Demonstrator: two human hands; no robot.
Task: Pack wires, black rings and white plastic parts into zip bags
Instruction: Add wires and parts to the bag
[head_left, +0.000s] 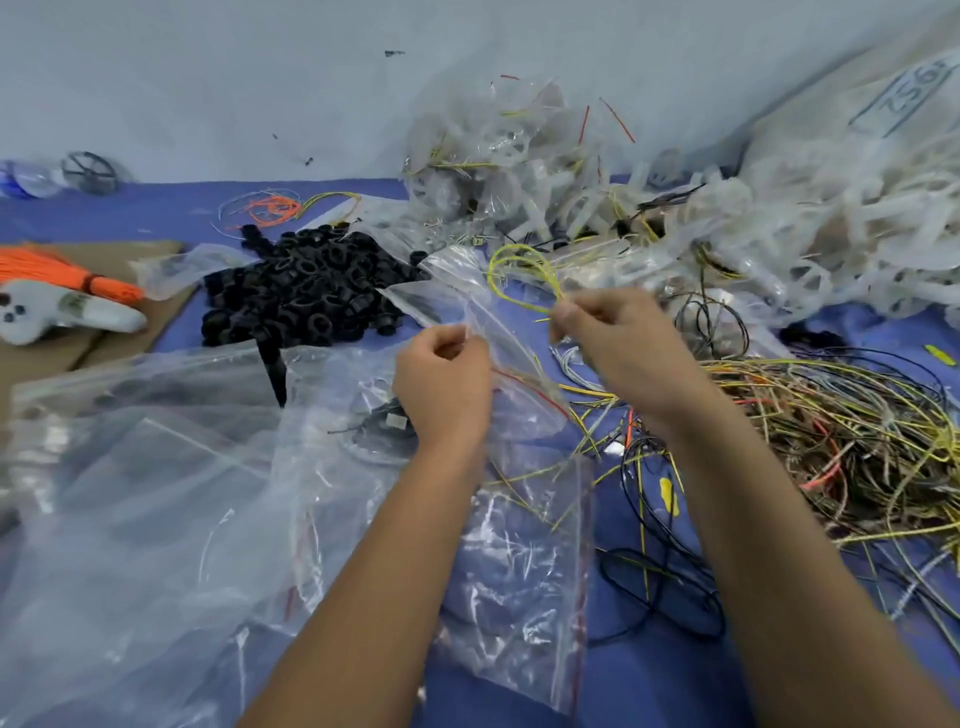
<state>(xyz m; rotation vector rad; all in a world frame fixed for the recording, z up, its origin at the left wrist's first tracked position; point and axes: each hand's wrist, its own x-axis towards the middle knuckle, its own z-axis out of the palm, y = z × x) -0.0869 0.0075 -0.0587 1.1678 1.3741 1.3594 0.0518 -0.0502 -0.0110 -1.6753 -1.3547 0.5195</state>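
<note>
My left hand (444, 382) pinches the edge of a clear zip bag (511, 364) with a red seal line, holding it up over the blue table. My right hand (615, 345) grips a looped yellow wire (519, 270) just right of the bag's mouth. A heap of black rings (306, 291) lies to the upper left of my hands. White plastic parts (545, 171) are piled at the back. A tangle of yellow, black and orange wires (831, 431) spreads to the right.
Loose clear bags (156, 493) cover the near left. A second zip bag (524, 571) lies between my forearms. An orange wire bundle (67, 270) and a grey handheld device (57, 312) rest on cardboard (130, 343) at far left. A large white sack (857, 156) fills the back right.
</note>
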